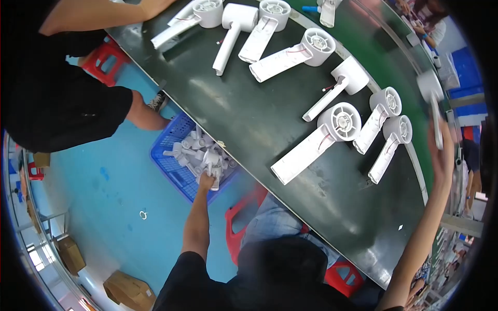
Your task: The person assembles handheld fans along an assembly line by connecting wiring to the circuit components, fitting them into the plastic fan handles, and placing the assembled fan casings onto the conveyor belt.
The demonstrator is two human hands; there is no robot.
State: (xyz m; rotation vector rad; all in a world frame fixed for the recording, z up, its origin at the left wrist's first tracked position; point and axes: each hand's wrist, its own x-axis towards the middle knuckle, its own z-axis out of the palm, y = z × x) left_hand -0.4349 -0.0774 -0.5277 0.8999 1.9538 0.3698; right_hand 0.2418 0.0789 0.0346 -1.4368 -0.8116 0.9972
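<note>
White fan housing [429,85], gripped at the far right, out beyond the dark green table [207,98]: its round head is uppermost and its slim handle points down into the person's right hand [441,155]. The fingers there look closed around the lower handle, though blur hides exactly how they lie. The left hand [206,181] reaches down into a blue basket [179,181] on the floor, full of small white plastic parts [193,153]. Its fingertips are at one of these parts — from where I stand I cannot tell whether they pinch it or only touch it.

More white housings [303,154] lie spread over the table, some with the ribbed face of the round head showing, others turned away. Thin red wires [324,139] show on several handles. At the upper left, another person's forearm [98,13] crosses above the table edge, near a red stool [93,62].

The housing looks like hard, hollow plastic: probably light, stiff and rather smooth, so it might slip in a loose grasp. The handle seems the natural place to hold, with the fingers wrapped around its sides — the ribs and the loose wires look more delicate, and are best left untouched.
</note>
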